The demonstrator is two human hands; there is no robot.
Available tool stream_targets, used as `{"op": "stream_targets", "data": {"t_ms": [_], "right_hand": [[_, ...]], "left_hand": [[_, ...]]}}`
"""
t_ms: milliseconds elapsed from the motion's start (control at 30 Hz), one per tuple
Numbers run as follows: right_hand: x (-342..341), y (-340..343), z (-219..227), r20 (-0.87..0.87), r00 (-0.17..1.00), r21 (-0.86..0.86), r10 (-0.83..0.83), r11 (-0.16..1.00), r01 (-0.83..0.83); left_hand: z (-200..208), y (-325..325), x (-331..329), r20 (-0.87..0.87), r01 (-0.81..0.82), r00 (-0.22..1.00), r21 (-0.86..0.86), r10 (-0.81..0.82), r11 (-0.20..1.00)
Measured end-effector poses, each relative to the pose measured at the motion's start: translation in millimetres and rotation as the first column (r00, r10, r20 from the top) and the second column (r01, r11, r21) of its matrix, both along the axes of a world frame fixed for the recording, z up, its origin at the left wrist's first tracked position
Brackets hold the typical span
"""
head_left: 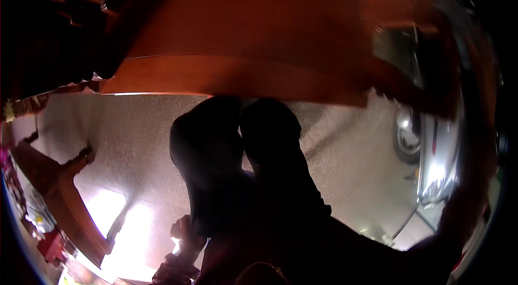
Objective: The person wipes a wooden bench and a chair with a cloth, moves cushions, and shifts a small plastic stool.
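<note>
My left hand [182, 232] is low beside my left leg, in dim light. Its fingers look curled into a compact shape, and what they hold, if anything, is hidden. A bright glint shows near the wrist. My dark-clothed legs [213, 145] reach forward, with the knees at the near edge of a reddish-brown wooden tabletop [232, 21]. A dark, blurred shape, perhaps my right sleeve, runs along the lower right; no right hand can be made out.
A wooden chair or stool frame [67, 190] is on the left, near a glaring bright patch on the speckled grey floor [129, 139]. At the right is a silver vehicle, perhaps a scooter [436, 161], with a wheel. Colourful items crowd the lower left rim.
</note>
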State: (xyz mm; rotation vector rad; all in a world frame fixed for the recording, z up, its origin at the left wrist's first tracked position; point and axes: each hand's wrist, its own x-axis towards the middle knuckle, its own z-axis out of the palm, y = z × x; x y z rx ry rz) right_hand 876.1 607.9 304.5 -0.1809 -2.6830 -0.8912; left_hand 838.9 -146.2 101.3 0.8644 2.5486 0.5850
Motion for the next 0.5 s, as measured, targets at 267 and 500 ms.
{"op": "stream_targets", "data": {"t_ms": [267, 500], "right_hand": [[11.8, -100.3, 0.9, 0.064, 0.979, -0.489, -0.192, 0.85, 0.198], [76.2, -213.5, 2.2, 0.041, 0.978, -0.771, -0.205, 0.616, 0.161]], "left_hand": [[9.7, 4.5, 2.8, -0.027, -0.061, 0.998, 0.084, 0.063, 0.995], [11.1, 8.8, 4.4, -0.075, -0.097, 0.992, 0.11, 0.106, 0.989]]}}
